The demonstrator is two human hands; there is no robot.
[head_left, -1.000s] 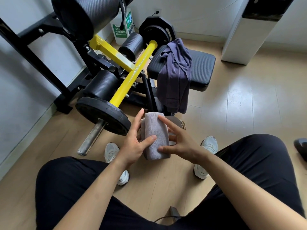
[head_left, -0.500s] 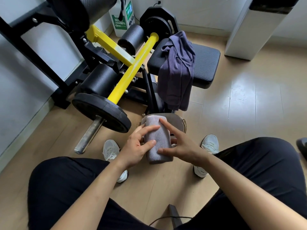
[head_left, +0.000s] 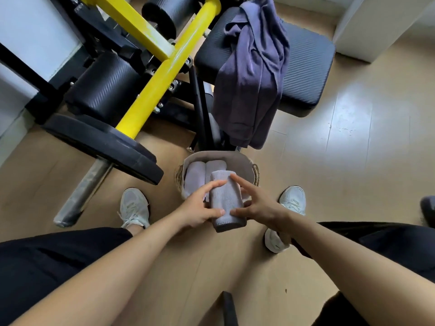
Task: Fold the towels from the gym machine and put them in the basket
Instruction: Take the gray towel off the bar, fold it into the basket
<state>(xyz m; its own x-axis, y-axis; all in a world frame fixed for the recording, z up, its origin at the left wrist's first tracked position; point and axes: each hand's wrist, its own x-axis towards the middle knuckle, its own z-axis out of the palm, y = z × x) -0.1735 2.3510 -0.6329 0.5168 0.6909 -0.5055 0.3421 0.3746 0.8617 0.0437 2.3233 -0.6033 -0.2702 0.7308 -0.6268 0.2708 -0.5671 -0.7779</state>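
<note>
Folded grey towel gripped from both sides by left hand and right hand, over the basket, two rolled towels inside, purple towel draped on machine seat

Basket front behind folded towel

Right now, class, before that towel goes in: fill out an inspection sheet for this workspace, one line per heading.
Surface: tan wooden plank floor.
Job's things: rolled grey terry towel held over the woven lined basket; two rolled grey towels already inside; crumpled purple towel draped over the black padded seat.
Clutter: dark object at the bottom edge, unclear what.
Hands: left hand and right hand both grip the rolled towel.
Cables: nothing seen.
Surroundings: yellow-and-black gym machine, black weight plate, white unit.
</note>
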